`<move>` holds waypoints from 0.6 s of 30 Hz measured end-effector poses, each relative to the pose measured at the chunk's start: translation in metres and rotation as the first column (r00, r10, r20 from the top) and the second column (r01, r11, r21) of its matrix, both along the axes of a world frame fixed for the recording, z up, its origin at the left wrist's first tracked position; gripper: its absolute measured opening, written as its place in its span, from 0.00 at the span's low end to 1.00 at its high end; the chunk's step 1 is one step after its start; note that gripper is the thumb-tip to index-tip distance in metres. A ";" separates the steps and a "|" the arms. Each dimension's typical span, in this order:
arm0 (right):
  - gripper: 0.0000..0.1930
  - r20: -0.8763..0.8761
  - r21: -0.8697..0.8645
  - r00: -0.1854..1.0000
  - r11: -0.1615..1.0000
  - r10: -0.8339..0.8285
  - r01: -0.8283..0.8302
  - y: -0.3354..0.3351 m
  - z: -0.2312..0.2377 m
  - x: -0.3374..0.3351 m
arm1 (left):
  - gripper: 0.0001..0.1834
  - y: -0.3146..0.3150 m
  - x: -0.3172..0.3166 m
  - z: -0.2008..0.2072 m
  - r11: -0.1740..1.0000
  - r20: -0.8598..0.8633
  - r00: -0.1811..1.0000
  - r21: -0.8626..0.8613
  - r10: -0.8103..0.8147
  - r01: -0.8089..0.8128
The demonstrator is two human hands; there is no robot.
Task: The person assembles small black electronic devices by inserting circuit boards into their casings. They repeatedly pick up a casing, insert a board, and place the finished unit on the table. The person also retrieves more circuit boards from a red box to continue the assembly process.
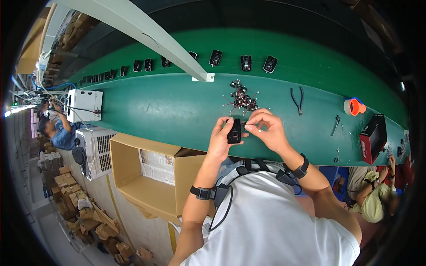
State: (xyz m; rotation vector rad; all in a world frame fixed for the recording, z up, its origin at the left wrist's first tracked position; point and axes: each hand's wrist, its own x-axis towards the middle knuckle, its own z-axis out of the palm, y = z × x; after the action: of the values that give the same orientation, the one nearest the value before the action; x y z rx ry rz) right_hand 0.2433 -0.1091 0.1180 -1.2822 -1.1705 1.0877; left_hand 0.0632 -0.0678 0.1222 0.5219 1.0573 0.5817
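Over the near edge of the green bench, my left hand point(218, 141) is closed around a small black plastic housing point(234, 131), thumb along its side. Close to the housing's right side, my right hand point(270, 131) pinches a thin wired part; a small white tip point(259, 131) shows below the fingers. The part's exact kind is too small to make out. Just beyond both hands lies a tangled pile of small wired parts point(243, 99), with red and black leads and white ends.
Black housings point(246, 63) stand in a row along the green belt point(293, 53) behind. Pliers point(297, 101), an orange tape roll point(354, 106) and a black-and-red box point(372, 139) lie rightward. A metal post point(155, 37) rises left; a cardboard box point(146, 199) stands below. Co-workers sit at both sides.
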 end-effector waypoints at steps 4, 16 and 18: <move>0.06 0.145 0.086 0.988 0.994 0.059 -0.072 -0.005 0.021 -0.004 | 0.15 -0.005 0.003 -0.013 0.981 -0.128 0.991 0.194 0.043 -0.017; 0.07 0.199 0.108 0.980 0.993 0.024 -0.046 -0.013 0.021 -0.019 | 0.27 -0.011 0.019 -0.012 0.929 -0.040 0.997 0.369 0.060 -0.041; 0.07 0.229 0.132 0.973 0.990 0.016 -0.047 -0.013 0.019 -0.019 | 0.24 -0.010 0.016 -0.013 0.930 -0.030 0.998 0.364 0.052 -0.038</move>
State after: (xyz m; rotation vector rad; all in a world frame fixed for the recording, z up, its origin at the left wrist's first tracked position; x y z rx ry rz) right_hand 0.2243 -0.1220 0.1374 -1.3088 -1.4166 0.8827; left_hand 0.0791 -0.0779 0.1095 0.8382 1.0035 0.8185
